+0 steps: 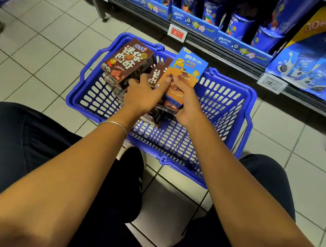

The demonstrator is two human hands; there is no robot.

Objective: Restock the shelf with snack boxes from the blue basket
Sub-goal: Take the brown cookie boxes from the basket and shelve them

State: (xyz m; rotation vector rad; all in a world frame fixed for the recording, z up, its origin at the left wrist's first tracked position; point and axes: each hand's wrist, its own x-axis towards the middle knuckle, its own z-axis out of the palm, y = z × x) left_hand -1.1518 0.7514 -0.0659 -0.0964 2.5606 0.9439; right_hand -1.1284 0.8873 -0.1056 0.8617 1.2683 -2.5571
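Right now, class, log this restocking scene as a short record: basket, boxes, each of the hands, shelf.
basket: blue basket on the tiled floor, in front of the shelf
in basket: brown boxes, stacked at its left side
held: blue-and-orange box, upright over the basket
right hand: grips that box's lower end
left hand: on the brown boxes, thumb against the blue-and-orange box; grip unclear
shelf stock: blue snack packs, price tags on the edge

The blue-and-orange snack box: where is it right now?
Head view, centre: the blue-and-orange snack box stands tilted over the blue basket, its lower end gripped by the right hand, the left hand touching its face, brown boxes just left.
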